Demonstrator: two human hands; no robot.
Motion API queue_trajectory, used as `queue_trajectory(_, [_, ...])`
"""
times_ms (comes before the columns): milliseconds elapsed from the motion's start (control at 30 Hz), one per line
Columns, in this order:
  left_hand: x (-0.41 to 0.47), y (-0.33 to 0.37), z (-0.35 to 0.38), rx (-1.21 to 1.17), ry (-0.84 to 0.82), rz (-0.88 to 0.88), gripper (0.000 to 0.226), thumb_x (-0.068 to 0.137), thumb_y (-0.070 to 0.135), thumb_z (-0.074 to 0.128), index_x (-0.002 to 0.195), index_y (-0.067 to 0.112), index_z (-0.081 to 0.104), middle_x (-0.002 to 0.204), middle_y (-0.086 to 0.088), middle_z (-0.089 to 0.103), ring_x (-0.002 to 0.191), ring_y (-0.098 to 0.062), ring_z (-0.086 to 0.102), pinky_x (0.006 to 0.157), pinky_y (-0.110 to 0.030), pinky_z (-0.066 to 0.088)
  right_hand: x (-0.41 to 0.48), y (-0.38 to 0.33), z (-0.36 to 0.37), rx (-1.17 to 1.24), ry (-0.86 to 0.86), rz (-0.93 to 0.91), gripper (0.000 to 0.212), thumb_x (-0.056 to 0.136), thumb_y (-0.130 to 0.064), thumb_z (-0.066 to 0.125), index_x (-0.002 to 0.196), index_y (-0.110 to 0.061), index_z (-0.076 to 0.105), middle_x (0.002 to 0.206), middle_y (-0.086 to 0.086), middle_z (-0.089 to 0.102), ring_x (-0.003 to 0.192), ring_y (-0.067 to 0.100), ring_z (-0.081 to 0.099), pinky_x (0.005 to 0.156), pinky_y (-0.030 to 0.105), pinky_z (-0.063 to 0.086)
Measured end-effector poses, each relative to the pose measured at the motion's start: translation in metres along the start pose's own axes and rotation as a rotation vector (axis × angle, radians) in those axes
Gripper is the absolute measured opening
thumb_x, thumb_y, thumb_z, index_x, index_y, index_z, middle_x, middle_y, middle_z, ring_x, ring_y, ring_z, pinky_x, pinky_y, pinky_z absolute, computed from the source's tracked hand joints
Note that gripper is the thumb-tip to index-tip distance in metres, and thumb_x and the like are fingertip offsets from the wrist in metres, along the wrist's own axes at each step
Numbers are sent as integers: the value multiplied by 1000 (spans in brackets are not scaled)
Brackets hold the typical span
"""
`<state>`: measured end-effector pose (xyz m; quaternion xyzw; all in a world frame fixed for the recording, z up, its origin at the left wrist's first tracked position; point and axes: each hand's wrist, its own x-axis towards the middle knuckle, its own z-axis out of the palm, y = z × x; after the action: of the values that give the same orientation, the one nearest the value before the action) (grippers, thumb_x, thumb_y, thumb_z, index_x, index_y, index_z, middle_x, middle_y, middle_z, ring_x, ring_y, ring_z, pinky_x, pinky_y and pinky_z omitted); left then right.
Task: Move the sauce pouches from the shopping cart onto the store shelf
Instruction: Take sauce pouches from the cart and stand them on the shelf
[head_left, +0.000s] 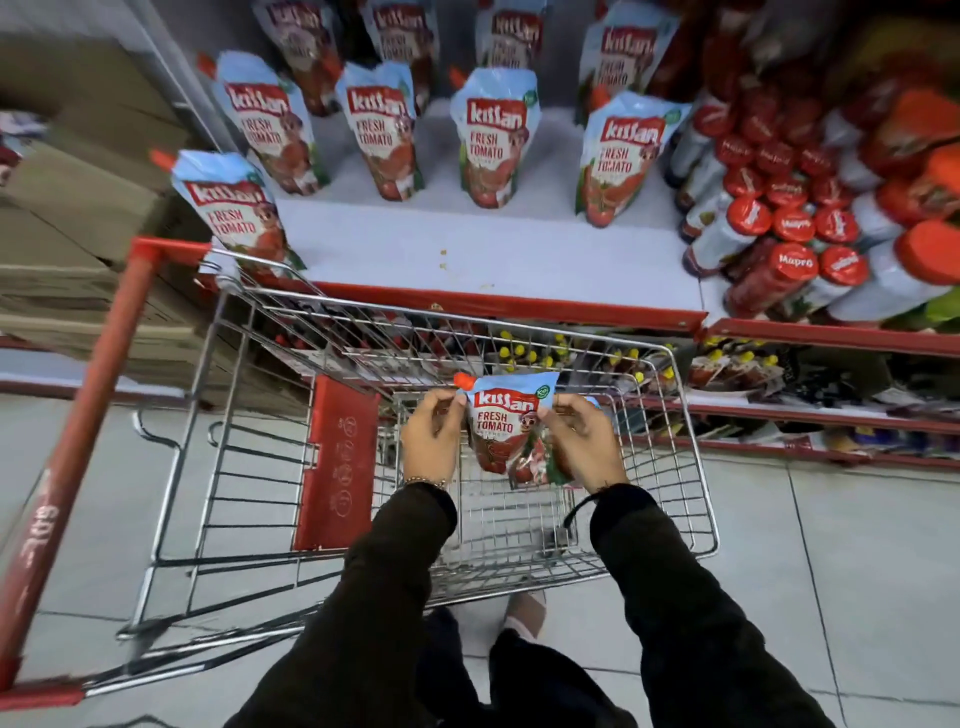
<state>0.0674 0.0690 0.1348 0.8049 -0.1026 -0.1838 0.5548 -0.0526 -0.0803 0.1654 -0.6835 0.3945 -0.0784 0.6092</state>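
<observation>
Inside the wire shopping cart (685, 467) I hold up a tomato sauce pouch (498, 426), blue on top with a red cap at its upper left corner. My left hand (431, 441) pinches its top left corner and my right hand (584, 441) grips its right edge. A second pouch seems to lie behind it under my right hand, partly hidden. On the white store shelf (493, 254) beyond the cart, several identical pouches (491, 140) stand upright in rows. One pouch (228, 213) stands at the shelf's front left corner.
Red-capped sauce bottles (789, 228) crowd the shelf's right side. The cart's red handle (67, 452) runs down the left, its red child-seat flap (337, 462) inside. Cardboard boxes (78, 208) are stacked at left. A lower shelf (805, 410) with goods sits behind the cart.
</observation>
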Motion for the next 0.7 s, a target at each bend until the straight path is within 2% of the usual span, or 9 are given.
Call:
queue_trajectory(67, [6,18,-15,-26,27,54,12,96,25,58,93,15,64,84,18,65,75,20,59,63,2,44,1,-22,5,18,1,-47,19,92,-22,65,109,-13,68,117,1,71,110,21,65,94,36,54])
queue_trajectory(133, [14,34,-29,-97,57,84,13,95,29,59,92,18,64,84,18,67,75,16,61,66,-4,49,4,-42,12,45,8,-93,18,92,-19,65,108,-11,68,114,4,71,109,24,65,91,32,54])
queue_trajectory(233, [28,54,-49,-200,66,112,12,94,31,60,92,20,65,87,14,70,81,-3,65,75,-36,57,9,-72,23,76,0,-174,20,93,-17,64,111,-11,67,111,3,73,105,21,68,87,27,56])
queue_trajectory(300, [40,68,-62,-248,86,155,11,93,30,61,95,20,66,93,8,72,88,-11,67,81,-45,58,15,-95,30,75,5,-230,21,93,-18,64,113,-13,67,112,0,73,103,17,69,78,17,55])
queue_trajectory(367, [53,83,-75,-286,127,208,9,93,30,62,96,22,66,93,3,73,89,-14,67,83,-47,57,23,-119,38,60,6,-283,21,93,-20,64,113,-14,67,112,-1,74,103,16,69,81,21,55])
queue_trajectory(467, [74,106,-94,-324,163,258,5,93,29,62,92,31,66,89,11,72,88,-10,67,84,-48,58,37,-152,50,35,-2,-343,21,92,-23,66,110,-12,66,111,3,74,104,21,68,89,34,54])
queue_trajectory(533, [91,120,-108,-324,181,278,5,94,26,62,92,29,66,89,12,72,88,-11,69,86,-50,60,48,-173,59,17,1,-381,20,92,-23,65,108,-12,66,108,4,73,99,19,67,85,33,54])
queue_trajectory(600, [108,133,-120,-297,191,293,5,94,26,61,94,28,66,91,6,71,91,-18,70,87,-52,60,58,-189,69,4,12,-417,18,91,-23,66,105,-12,66,105,6,73,91,15,66,76,32,54])
queue_trajectory(700, [136,143,-136,-237,187,303,6,94,30,59,95,29,65,98,-5,72,98,-26,70,91,-54,57,77,-208,85,9,45,-429,18,90,-20,67,103,-8,66,106,10,72,91,22,66,76,41,56])
